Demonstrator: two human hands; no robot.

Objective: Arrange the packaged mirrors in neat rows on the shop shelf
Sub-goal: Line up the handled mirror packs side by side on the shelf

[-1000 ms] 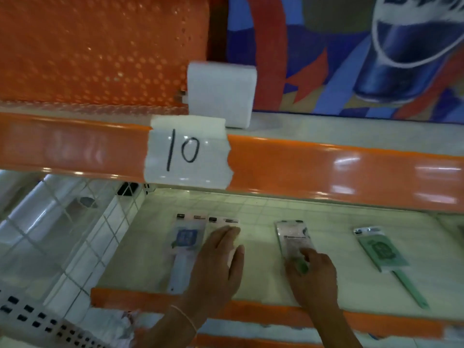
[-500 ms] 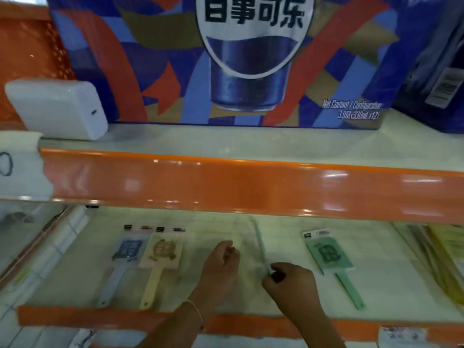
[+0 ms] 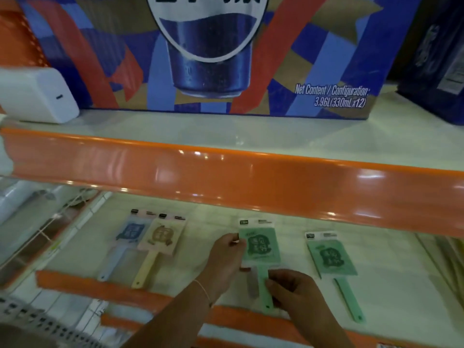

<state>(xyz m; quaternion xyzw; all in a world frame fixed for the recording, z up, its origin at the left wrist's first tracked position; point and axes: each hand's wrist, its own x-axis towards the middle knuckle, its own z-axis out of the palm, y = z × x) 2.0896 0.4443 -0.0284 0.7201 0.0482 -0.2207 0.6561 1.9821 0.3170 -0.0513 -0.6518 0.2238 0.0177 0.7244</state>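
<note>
Several packaged hand mirrors lie on the pale lower shelf (image 3: pixel 200 247). A blue mirror (image 3: pixel 130 233) and a yellow mirror (image 3: pixel 160 237) sit side by side at the left. A green mirror (image 3: pixel 261 244) lies in the middle, face up. My left hand (image 3: pixel 223 259) pinches its left edge near the top. My right hand (image 3: pixel 291 292) pinches its handle near the front edge. Another green mirror (image 3: pixel 331 257) lies apart at the right, slightly tilted.
An orange shelf lip (image 3: pixel 226 177) overhangs the lower shelf. On the upper shelf stand a large cola carton (image 3: pixel 206 54), a white box (image 3: pixel 37 96) and a dark carton (image 3: pixel 437 59). An orange front rail (image 3: pixel 100 287) edges the lower shelf. A wire divider (image 3: pixel 50 234) is left.
The view swung right. The packaged mirror in my hands went from edge-on to lying flat with its green face up. My left hand moved from the left mirrors onto it.
</note>
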